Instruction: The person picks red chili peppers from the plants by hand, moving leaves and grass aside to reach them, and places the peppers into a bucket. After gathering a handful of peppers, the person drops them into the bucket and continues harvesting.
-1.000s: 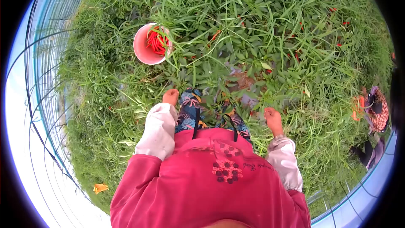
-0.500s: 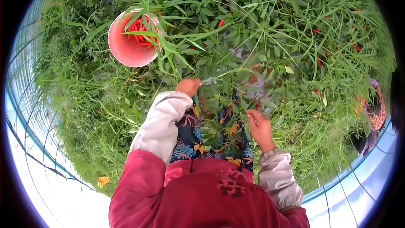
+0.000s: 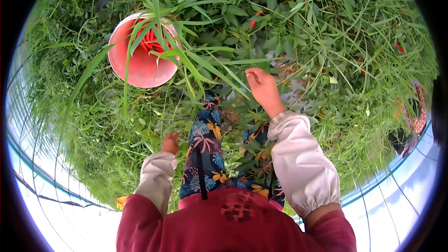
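My right hand [image 3: 265,91] reaches forward over the plants, in front of my knees. Its thumb and forefinger are apart beside long grass blades, and I make out nothing held. My left hand [image 3: 170,143] is low at my left side, close to the grass next to my leg. Its fingers look loosely parted, though partly blurred. Ahead and to the left stands a pinkish-white bucket [image 3: 144,77], tilted in my view, with several red chili peppers [image 3: 154,41] in it. Grass blades hang across its mouth. Another red chili pepper [image 3: 253,24] shows among the leaves ahead.
Dense grass and leafy pepper plants [image 3: 322,42] surround me, with more red peppers [image 3: 400,48] to the right. A person [image 3: 413,119] is partly visible at the far right. My patterned trousers [image 3: 210,144] show below, and an orange-yellow thing [image 3: 121,202] lies at lower left.
My right hand has moved forward and left, over the plants. The left hand has drawn back toward my left side, away from the stem it was at. The bucket appears slightly lower and larger.
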Motion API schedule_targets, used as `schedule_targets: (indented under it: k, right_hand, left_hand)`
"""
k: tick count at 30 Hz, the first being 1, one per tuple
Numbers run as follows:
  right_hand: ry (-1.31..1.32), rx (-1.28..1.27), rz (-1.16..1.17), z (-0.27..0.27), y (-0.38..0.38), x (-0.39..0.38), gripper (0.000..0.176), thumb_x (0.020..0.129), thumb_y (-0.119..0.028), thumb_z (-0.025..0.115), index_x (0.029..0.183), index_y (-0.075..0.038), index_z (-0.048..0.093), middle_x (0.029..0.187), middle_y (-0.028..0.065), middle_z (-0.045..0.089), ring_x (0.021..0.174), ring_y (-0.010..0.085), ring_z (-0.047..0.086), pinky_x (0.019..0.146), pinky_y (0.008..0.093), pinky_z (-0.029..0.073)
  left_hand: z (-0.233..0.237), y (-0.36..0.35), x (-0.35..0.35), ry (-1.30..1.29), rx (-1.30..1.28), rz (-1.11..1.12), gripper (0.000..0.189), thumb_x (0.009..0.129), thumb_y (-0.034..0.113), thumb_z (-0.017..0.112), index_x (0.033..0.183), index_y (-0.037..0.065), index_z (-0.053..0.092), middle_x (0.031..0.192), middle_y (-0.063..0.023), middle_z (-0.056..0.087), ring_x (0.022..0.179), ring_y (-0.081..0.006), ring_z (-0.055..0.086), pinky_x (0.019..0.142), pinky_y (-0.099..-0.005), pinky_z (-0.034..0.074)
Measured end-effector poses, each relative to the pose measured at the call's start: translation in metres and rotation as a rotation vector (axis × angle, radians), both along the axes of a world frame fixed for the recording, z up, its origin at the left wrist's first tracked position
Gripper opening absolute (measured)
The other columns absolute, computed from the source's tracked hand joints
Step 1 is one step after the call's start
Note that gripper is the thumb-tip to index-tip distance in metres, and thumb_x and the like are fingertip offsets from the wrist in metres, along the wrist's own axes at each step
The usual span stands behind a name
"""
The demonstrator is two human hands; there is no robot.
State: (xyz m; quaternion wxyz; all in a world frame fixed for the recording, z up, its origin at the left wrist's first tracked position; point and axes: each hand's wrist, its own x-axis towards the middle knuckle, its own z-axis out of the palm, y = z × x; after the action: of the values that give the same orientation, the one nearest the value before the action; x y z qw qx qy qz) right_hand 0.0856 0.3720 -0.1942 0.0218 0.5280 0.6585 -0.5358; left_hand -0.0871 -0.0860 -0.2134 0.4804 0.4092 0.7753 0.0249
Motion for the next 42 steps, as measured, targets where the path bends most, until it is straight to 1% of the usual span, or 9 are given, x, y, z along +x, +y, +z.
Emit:
schedule_targets:
  k: [9, 12, 21, 26, 35, 37, 38, 40, 42]
  right_hand:
    - [-0.164, 0.136, 0.535, -0.181, 0.012, -0.048, 0.020, 0.088, -0.015, 0.052, 0.095, -0.004, 0.068, 0.093, 0.0174, 0.066, 0.091, 0.0345, 0.064, 0.078, 0.0446, 0.051]
    - [-0.264, 0.283, 0.552, -0.188, 0.004, -0.056, 0.017, 0.082, -0.011, 0.054, 0.088, -0.004, 0.069, 0.092, 0.0182, 0.066, 0.086, 0.0338, 0.065, 0.074, 0.0443, 0.052]
    - [-0.293, 1.125, 0.577, -0.230, -0.028, -0.056, 0.016, 0.076, -0.012, 0.062, 0.089, -0.008, 0.071, 0.078, 0.0098, 0.066, 0.074, 0.0278, 0.065, 0.063, 0.0393, 0.053]
    - [-0.437, 0.157, 0.825, -0.222, -0.035, -0.050, 0.026, 0.076, -0.008, 0.062, 0.101, -0.003, 0.068, 0.098, 0.0197, 0.066, 0.084, 0.0327, 0.066, 0.069, 0.0415, 0.054]
    - [-0.080, 0.270, 0.255, -0.224, -0.043, -0.033, 0.018, 0.082, -0.010, 0.058, 0.095, 0.001, 0.065, 0.098, 0.0213, 0.066, 0.091, 0.0382, 0.065, 0.080, 0.0476, 0.053]
    - [-0.143, 0.039, 0.047, -0.227, -0.054, -0.033, 0.016, 0.081, -0.009, 0.057, 0.091, -0.002, 0.067, 0.093, 0.0180, 0.067, 0.086, 0.0346, 0.066, 0.076, 0.0445, 0.053]
    - [-0.276, 0.284, 0.679, -0.181, -0.027, -0.034, 0.014, 0.078, -0.009, 0.057, 0.086, -0.004, 0.068, 0.087, 0.0146, 0.068, 0.081, 0.0309, 0.067, 0.073, 0.0407, 0.054]
    - [-0.222, 0.329, 0.668, -0.143, -0.029, -0.029, 0.014, 0.075, -0.009, 0.058, 0.084, -0.004, 0.068, 0.084, 0.0137, 0.068, 0.079, 0.0298, 0.067, 0.071, 0.0394, 0.054]
    - [-0.163, 0.359, 0.650, -0.127, -0.046, -0.025, 0.014, 0.072, -0.009, 0.059, 0.081, -0.004, 0.067, 0.079, 0.0130, 0.068, 0.077, 0.0287, 0.067, 0.070, 0.0379, 0.054]
  left_hand:
    - [0.036, 0.164, 0.041, -0.364, 0.000, 0.961, 0.031, 0.080, -0.004, 0.057, 0.110, 0.001, 0.064, 0.104, -0.0164, 0.064, 0.097, -0.0306, 0.063, 0.087, -0.0328, 0.049]
    - [0.026, 0.184, 0.070, -0.043, 0.249, 0.266, 0.025, 0.075, -0.001, 0.059, 0.098, 0.004, 0.067, 0.093, -0.0142, 0.063, 0.091, -0.0334, 0.058, 0.082, -0.0425, 0.046]
    - [0.014, 0.200, 0.087, 0.033, 0.087, 0.086, 0.019, 0.072, 0.007, 0.063, 0.090, 0.004, 0.068, 0.084, -0.0129, 0.058, 0.084, -0.0346, 0.053, 0.075, -0.0456, 0.042]
    - [0.013, 0.200, 0.088, 0.036, 0.060, 0.052, 0.017, 0.072, 0.006, 0.062, 0.087, 0.002, 0.068, 0.083, -0.0147, 0.058, 0.082, -0.0358, 0.054, 0.075, -0.0459, 0.043]
    - [0.001, 0.210, 0.083, 0.025, 0.021, -0.058, 0.019, 0.071, 0.006, 0.063, 0.089, 0.003, 0.068, 0.083, -0.0153, 0.061, 0.085, -0.0362, 0.056, 0.078, -0.0451, 0.045]
    - [-0.013, 0.209, 0.081, 0.023, -0.025, 0.050, 0.018, 0.073, 0.008, 0.064, 0.090, 0.002, 0.068, 0.084, -0.0153, 0.064, 0.082, -0.0359, 0.059, 0.074, -0.0421, 0.048]
    - [-0.022, 0.214, 0.079, -0.043, -0.083, 0.249, 0.014, 0.080, 0.007, 0.064, 0.092, 0.001, 0.067, 0.079, -0.0103, 0.064, 0.071, -0.0268, 0.061, 0.065, -0.0347, 0.049]
    - [-0.063, 0.212, 0.078, -0.361, -0.004, 0.931, 0.014, 0.084, 0.006, 0.063, 0.097, 0.000, 0.065, 0.080, -0.0087, 0.066, 0.067, -0.0171, 0.062, 0.062, -0.0287, 0.049]
    - [-0.090, 0.232, 0.057, -0.333, 0.041, 0.922, 0.015, 0.089, 0.007, 0.059, 0.103, 0.001, 0.063, 0.079, -0.0036, 0.063, 0.067, -0.0113, 0.058, 0.058, -0.0250, 0.046]
